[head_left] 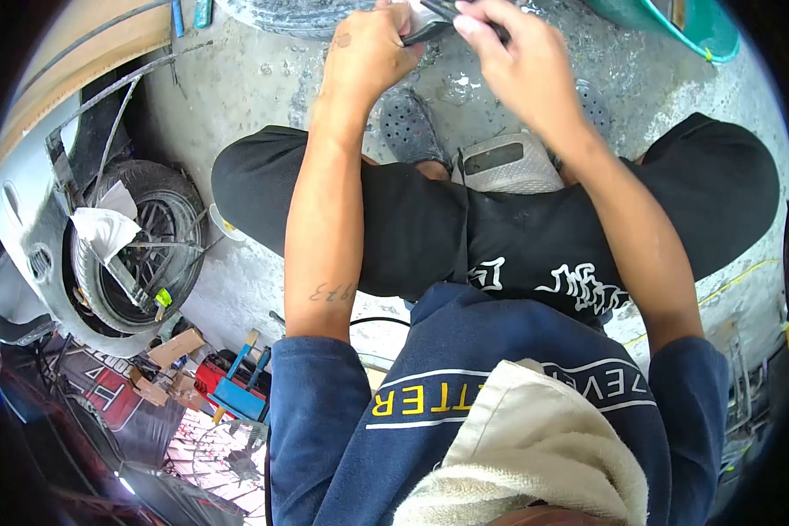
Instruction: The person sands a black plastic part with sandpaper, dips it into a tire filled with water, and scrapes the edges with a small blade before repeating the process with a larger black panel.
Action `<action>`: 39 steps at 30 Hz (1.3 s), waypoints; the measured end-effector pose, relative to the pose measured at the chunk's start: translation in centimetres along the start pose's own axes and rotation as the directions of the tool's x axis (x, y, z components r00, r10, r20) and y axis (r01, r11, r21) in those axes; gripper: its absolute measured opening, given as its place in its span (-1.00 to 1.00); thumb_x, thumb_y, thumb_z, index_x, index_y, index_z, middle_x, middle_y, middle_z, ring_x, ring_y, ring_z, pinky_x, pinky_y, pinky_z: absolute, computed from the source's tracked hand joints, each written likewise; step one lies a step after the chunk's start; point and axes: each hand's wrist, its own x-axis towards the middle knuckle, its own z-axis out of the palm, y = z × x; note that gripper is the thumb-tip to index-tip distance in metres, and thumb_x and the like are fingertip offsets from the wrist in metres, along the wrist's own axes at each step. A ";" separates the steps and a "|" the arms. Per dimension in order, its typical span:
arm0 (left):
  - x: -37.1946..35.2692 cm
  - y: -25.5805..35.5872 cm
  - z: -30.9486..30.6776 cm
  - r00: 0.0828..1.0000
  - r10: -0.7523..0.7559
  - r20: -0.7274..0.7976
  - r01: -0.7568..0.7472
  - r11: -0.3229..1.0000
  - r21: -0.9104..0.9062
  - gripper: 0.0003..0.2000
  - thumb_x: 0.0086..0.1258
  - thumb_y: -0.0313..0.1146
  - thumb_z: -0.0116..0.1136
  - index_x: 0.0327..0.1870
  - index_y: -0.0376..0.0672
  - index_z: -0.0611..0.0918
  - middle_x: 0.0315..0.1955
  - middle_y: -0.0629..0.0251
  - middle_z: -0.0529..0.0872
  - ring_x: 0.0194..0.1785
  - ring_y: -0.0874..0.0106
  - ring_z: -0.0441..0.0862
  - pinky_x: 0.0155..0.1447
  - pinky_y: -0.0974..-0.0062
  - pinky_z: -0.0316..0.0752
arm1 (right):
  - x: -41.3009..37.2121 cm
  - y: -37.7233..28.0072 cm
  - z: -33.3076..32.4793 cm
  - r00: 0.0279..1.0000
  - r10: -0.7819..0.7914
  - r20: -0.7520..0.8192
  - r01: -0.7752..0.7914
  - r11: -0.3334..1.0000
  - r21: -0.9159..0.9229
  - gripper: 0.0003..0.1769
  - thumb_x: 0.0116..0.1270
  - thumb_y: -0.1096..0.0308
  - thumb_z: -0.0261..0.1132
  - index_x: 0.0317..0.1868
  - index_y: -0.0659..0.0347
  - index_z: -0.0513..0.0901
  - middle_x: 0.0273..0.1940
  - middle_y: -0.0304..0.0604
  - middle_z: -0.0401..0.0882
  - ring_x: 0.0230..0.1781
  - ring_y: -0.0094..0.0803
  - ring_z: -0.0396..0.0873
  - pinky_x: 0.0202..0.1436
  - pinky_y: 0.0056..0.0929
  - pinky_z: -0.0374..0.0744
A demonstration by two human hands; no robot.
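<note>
At the top edge of the head view, my left hand [368,53] is closed on a dark curved piece [428,33] with something whitish beside it. My right hand [522,57] comes in from the right, its fingers pinched around a slim black tool [443,9] that meets the piece. The frame edge cuts off part of both things, so their exact kinds do not show. Just beyond my left hand lies a grey, wet-looking rounded object [289,17], also cut off by the edge.
A green tub [719,44] stands at the upper right. To my left are a car wheel [140,245] and a pale body panel [26,210]. I sit on a low light-grey stool [522,162] on the wet concrete floor [245,83]. Cardboard and tools lie at lower left.
</note>
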 end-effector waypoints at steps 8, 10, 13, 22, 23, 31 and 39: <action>0.4 -1.1 0.6 0.999 0.019 -0.029 -0.017 0.997 0.069 -0.77 0.10 -0.40 0.42 -0.27 -0.25 0.63 -0.44 -0.11 0.68 -0.25 -0.15 0.68 -0.16 0.05 0.53 | -0.3 -0.3 0.1 0.997 -0.065 -0.049 0.064 0.998 -0.027 -0.85 0.45 0.43 0.29 -0.16 0.39 0.66 -0.40 0.20 0.60 -0.40 -0.01 0.64 -0.29 -0.16 0.54; 0.4 -1.2 0.9 0.995 0.067 -0.080 -0.064 0.997 0.045 -0.74 0.09 -0.38 0.45 -0.26 -0.24 0.63 -0.45 -0.10 0.67 -0.26 -0.15 0.68 -0.16 0.05 0.53 | 1.7 1.3 0.5 1.000 0.031 -0.006 -0.031 0.998 -0.060 -0.88 0.44 0.47 0.30 -0.18 0.39 0.67 -0.43 0.14 0.58 -0.44 -0.05 0.62 -0.31 -0.19 0.53; 0.7 -0.6 -0.1 0.999 -0.018 -0.048 0.021 0.998 0.067 -0.74 0.08 -0.39 0.46 -0.26 -0.24 0.64 -0.45 -0.10 0.68 -0.27 -0.15 0.69 -0.17 0.06 0.54 | 0.2 0.6 0.7 0.981 -0.179 -0.075 0.174 0.982 -0.069 -0.87 0.45 0.45 0.28 -0.19 0.39 0.66 -0.44 0.14 0.58 -0.49 -0.06 0.59 -0.34 -0.20 0.52; 0.6 -1.0 -0.4 1.000 0.004 -0.022 -0.004 1.000 0.007 -0.77 0.08 -0.40 0.45 -0.34 -0.25 0.61 -0.50 -0.11 0.64 -0.27 -0.15 0.68 -0.18 0.06 0.53 | -0.2 0.0 0.6 0.978 -0.193 -0.076 0.189 0.981 -0.048 -0.83 0.47 0.41 0.26 -0.23 0.38 0.62 -0.45 0.17 0.57 -0.45 0.00 0.61 -0.30 -0.17 0.53; 0.7 -1.2 -0.3 0.999 -0.035 0.013 0.035 0.998 0.044 -0.77 0.08 -0.40 0.45 -0.33 -0.25 0.62 -0.49 -0.11 0.64 -0.27 -0.15 0.68 -0.18 0.06 0.52 | -0.6 -1.2 -0.2 0.999 -0.043 -0.012 0.042 0.999 -0.025 -0.83 0.47 0.41 0.24 -0.23 0.38 0.62 -0.45 0.18 0.57 -0.44 0.05 0.61 -0.30 -0.15 0.52; 0.4 -0.5 -0.6 1.000 0.030 0.001 -0.030 0.998 0.063 -0.74 0.09 -0.34 0.45 -0.31 -0.25 0.62 -0.46 -0.13 0.65 -0.27 -0.17 0.66 -0.18 0.05 0.51 | -0.9 0.2 0.7 0.990 -0.110 -0.094 0.110 0.994 0.002 -0.82 0.49 0.39 0.26 -0.23 0.37 0.62 -0.49 0.08 0.55 -0.51 -0.18 0.55 -0.36 -0.23 0.49; 0.6 -1.9 -0.1 0.998 0.054 -0.033 -0.049 0.990 0.130 -0.71 0.07 -0.33 0.49 -0.30 -0.28 0.64 -0.45 -0.16 0.66 -0.20 -0.15 0.68 -0.10 0.08 0.55 | -1.2 1.4 1.1 0.991 -0.103 -0.090 0.100 0.994 -0.037 -0.78 0.50 0.34 0.37 0.03 0.29 0.76 -0.49 -0.34 0.58 -0.55 -0.75 0.35 -0.51 -0.56 0.33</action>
